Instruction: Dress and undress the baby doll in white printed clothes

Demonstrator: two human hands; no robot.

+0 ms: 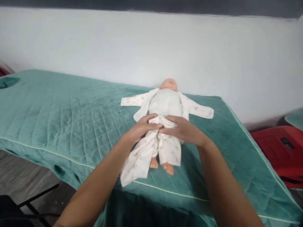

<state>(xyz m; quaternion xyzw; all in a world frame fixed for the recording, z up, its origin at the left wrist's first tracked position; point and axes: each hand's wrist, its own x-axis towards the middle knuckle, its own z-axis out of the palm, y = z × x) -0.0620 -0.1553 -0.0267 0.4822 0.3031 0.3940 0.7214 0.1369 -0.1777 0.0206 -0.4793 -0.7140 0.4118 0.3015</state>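
A baby doll (165, 102) lies on its back on a green quilted bed, its head towards the wall and its bare feet towards me. An open, printed white baby jacket (201, 110) is on its arms, spread out to both sides. Over the doll's legs I have a pair of printed white baby trousers (139, 160). My left hand (143, 127) pinches their bunched waistband from the left. From the right, my right hand (181, 127) grips the same waistband, thumbs nearly meeting. Both feet show below the cloth; the left trouser leg hangs flat beside them.
The green quilted bed cover (78, 110) has a pale piped edge along my side. A white wall (142, 47) stands right behind the bed. Red plastic chairs (276, 148) are at the right. Black metal legs (35, 198) show on the floor at lower left.
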